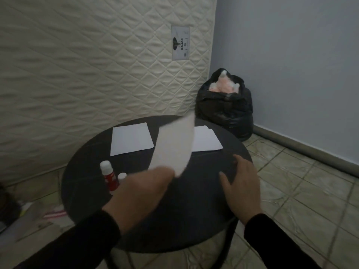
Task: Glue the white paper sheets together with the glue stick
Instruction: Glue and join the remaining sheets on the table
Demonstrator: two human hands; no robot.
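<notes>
Left hand [143, 188]: pinches lifted paper sheet [172, 146], blurred. Right hand [240, 186]: flat on desk [194, 220], holding nothing. Risk: glue stick [108, 176], just beside left hand, toppling if brushed.

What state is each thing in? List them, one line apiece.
left hand: raised, holding a sheet.
held sheet: lifted off the table, curved, blurred.
right hand: flat on the table, fingers spread.
left sheet: lying flat.
right sheets: lying flat, partly hidden by the held sheet.
glue stick: standing upright, white top.
round table: dark, bearing all these.
black bag: open at the top, on the floor.
</notes>
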